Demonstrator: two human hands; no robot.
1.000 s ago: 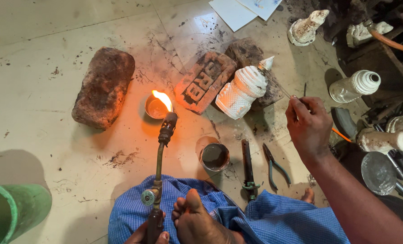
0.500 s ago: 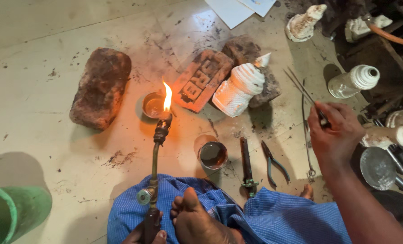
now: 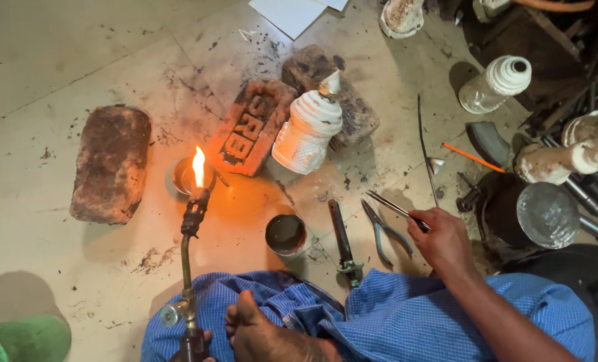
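**Tweezers picked up, torch tipped upright**

Tweezers (image 3: pixel 396 209) are now pinched in the right hand (image 3: pixel 443 241), fingers closed round the near end, tips pointing toward the far side of the floor. A second ago that hand was further out by the white jars, so it's come back toward the blue cloth (image 3: pixel 379 315). The torch (image 3: pixel 190 268) has swung too: its flame (image 3: pixel 198 166) stands straight up now, just in front of the little metal cup (image 3: pixel 182 175) instead of licking over it. Left hand (image 3: pixel 202 345) sits at the bottom edge around the torch handle, grip mostly cut off. Pliers (image 3: pixel 383 231) lie untouched on the floor beside the right hand. Looks like heating is paused.
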